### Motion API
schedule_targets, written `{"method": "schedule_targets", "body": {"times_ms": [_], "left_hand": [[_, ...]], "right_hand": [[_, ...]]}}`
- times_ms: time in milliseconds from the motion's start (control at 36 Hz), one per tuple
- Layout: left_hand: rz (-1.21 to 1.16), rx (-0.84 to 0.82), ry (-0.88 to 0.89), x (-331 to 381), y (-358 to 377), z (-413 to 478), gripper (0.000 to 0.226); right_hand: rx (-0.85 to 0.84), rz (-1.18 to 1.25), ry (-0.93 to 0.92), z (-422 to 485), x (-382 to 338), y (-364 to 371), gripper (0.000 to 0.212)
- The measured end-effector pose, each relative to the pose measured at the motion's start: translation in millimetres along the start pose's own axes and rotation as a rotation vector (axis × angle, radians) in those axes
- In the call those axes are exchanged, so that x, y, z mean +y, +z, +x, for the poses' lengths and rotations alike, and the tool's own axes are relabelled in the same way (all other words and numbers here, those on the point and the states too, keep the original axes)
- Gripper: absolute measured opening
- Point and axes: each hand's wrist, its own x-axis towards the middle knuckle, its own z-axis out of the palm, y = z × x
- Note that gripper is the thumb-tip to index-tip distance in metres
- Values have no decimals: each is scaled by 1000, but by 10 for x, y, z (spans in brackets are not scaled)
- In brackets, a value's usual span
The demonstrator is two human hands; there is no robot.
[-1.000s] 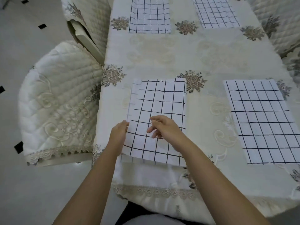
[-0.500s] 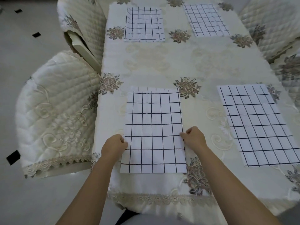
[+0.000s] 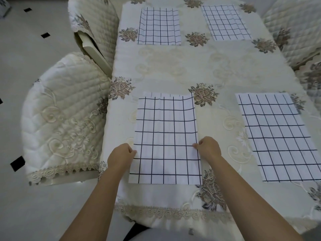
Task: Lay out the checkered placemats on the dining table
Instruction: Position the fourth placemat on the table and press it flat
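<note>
Tablecloth (image 3: pixel 199 66) unchanged, near placemat (image 3: pixel 165 136) still flat, both hands' fingers (image 3: pixel 196 146) still pinching its side edges

Left hand (image 3: pixel 121 154), right hand (image 3: pixel 209 148): bare, no rings, no watch. Forearms bare, no sleeves in view.

Showing white with a thin black grid on all four placemats: near left (image 3: pixel 165 140), near right (image 3: pixel 281 136), far left (image 3: pixel 159 26), far right (image 3: pixel 225 22). Wearing cream with pale embroidered scrolls and brown-grey rose clusters: tablecloth (image 3: pixel 199 66). Displaying quilted ivory with beige lace trim: chair covers (image 3: pixel 64 115). Carrying small black diamonds on pale grey: floor (image 3: pixel 26 46).
</note>
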Motion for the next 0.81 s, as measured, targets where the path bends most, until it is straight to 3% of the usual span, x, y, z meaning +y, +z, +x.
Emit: {"method": "schedule_targets", "body": {"times_ms": [250, 611, 806], "left_hand": [[9, -25, 30, 1, 67, -20, 31], [46, -47, 71, 12, 91, -30, 42], [49, -28, 77, 12, 89, -57, 38]], "right_hand": [[85, 57, -34, -10, 47, -9, 19], [98, 28, -33, 12, 68, 25, 15], [109, 45, -43, 14, 77, 49, 15]]}}
